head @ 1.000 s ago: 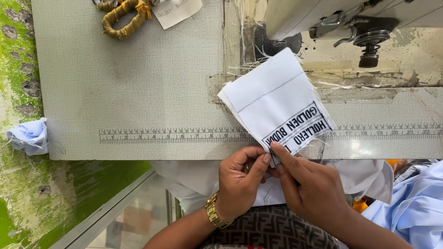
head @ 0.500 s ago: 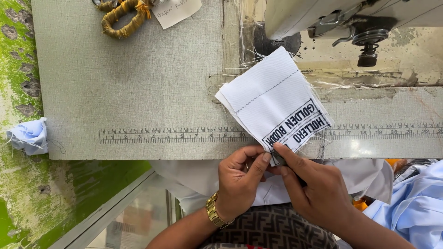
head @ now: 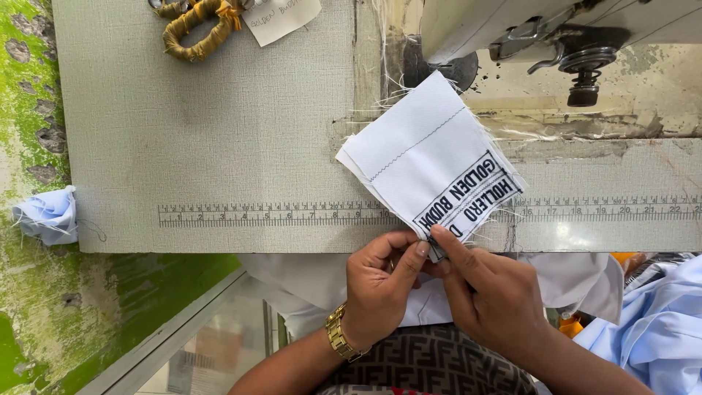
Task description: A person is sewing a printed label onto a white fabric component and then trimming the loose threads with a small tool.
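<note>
**Inspector:** White fabric piece (head: 428, 157), with a stitched seam line and black printed lettering in a frame, lies tilted on the grey work table (head: 219, 146). Its lower corner overhangs the table's front edge. What stands at the far left?

**Assistant:** A crumpled light blue cloth (head: 47, 216) at the table's left edge, over a green mottled floor. Further in, at the top, gold-wrapped scissor handles (head: 194, 29) beside a small paper tag (head: 281, 16).

**Inspector:** And along the front?

**Assistant:** A printed ruler strip (head: 278, 214) runs across the table; the fabric piece covers part of it.

**Inspector:** The hands?

**Assistant:** The left hand (head: 380, 281), with a gold watch (head: 338, 334) on its wrist, pinches the lower corner of the fabric piece between thumb and forefinger. The right hand (head: 490, 292) pinches the same corner just beside it, fingertips touching the left's. Both are clenched on the cloth.

**Inspector:** To the right?

**Assistant:** The sewing machine (head: 526, 33) stands at the top, behind the fabric. More white cloth hangs below the table edge, and light blue garments (head: 651, 329) lie at the lower right.
</note>
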